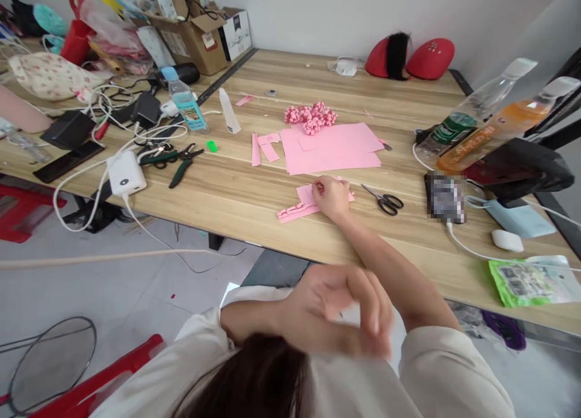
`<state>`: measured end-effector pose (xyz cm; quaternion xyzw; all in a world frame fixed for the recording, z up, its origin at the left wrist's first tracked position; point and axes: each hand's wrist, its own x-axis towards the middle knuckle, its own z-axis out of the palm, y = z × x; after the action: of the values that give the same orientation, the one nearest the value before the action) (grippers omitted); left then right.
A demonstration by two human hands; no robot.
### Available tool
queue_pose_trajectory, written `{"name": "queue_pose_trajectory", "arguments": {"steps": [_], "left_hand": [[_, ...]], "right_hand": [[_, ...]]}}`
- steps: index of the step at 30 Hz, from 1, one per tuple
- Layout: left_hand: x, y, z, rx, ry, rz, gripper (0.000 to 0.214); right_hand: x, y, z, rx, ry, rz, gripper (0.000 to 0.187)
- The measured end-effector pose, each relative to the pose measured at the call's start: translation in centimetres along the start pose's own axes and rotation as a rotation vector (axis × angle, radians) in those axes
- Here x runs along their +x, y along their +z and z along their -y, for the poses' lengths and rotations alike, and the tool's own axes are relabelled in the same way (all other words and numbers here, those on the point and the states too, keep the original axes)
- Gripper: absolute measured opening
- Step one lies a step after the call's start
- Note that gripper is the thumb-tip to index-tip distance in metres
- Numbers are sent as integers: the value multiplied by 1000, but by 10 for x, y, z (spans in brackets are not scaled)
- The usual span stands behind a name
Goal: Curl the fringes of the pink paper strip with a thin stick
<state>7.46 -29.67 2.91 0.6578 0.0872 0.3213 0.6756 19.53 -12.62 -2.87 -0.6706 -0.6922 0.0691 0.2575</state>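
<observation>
My right hand (pixel 333 195) rests on pink paper at the table's front part, its fingers curled together. Whatever they pinch is hidden. Beside it, a pink paper sheet (pixel 305 194) carries a row of small folded pink pieces (pixel 293 211). Close to the camera, my left hand (pixel 336 312) is raised above my lap, fingers and thumb curled toward each other. Its fingertips are blurred, and anything between them cannot be made out. Black-handled scissors (pixel 388 202) lie right of my right hand. Behind are larger pink sheets (pixel 336 158) and a bumpy pink-and-red cluster (pixel 313 117).
Left stand a glue bottle (pixel 230 112), a blue-capped bottle (pixel 187 103), green-handled pliers (pixel 181 169) and a white power bank (pixel 126 173) among cables. Right are two drink bottles (pixel 494 124), a phone (pixel 445 197) and a green packet (pixel 521 282). Narrow pink strips (pixel 267 147) lie mid-table.
</observation>
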Motion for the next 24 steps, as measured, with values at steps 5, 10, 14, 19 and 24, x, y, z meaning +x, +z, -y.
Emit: {"name": "queue_pose_trajectory", "arguments": {"steps": [5, 10, 14, 19, 24], "left_hand": [[42, -125, 3, 1016, -193, -479, 20], [93, -220, 15, 1378, -586, -222, 25], [113, -235, 17, 1438, -598, -39, 44], [103, -238, 21, 1367, -499, -17, 34], [88, -242, 27, 1155, -467, -66, 16]], "right_hand": [[2, 0, -2, 25, 12, 1, 20], [3, 0, -5, 66, 25, 3, 20], [3, 0, -6, 110, 37, 4, 18], [2, -6, -4, 148, 19, 51, 16], [1, -8, -6, 159, 13, 68, 15]]}}
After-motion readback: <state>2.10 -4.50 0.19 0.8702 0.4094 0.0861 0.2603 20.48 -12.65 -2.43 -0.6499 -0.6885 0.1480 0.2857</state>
